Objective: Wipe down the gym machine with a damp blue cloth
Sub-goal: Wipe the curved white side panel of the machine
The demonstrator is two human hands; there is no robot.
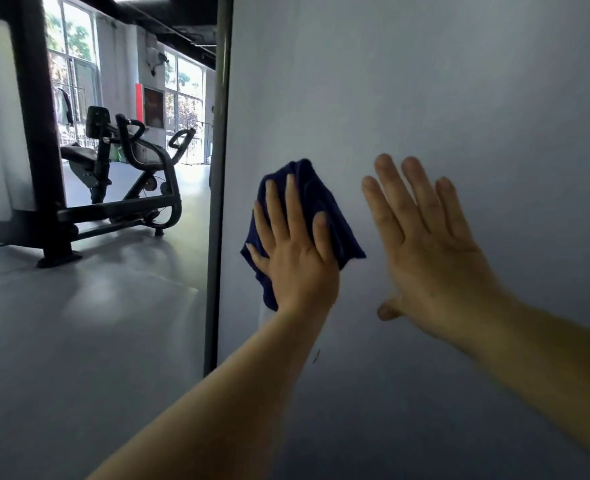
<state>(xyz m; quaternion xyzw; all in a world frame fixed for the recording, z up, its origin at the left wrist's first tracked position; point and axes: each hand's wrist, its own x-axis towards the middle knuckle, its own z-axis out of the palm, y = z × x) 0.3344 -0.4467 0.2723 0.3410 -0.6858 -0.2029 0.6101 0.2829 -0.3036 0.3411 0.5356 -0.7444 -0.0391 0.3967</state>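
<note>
Left hand (295,251), fingers flat, presses the crumpled dark-blue cloth (321,202) onto the pale grey machine panel (425,81) near its left edge; right hand (425,251), fingers spread wide, braces beside it.

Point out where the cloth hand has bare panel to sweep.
Bare: the panel above both hands, and below them between the forearms. Crowded: the left hand presses the blue cloth close to the dark edge strip, and the right hand flanks it.
</note>
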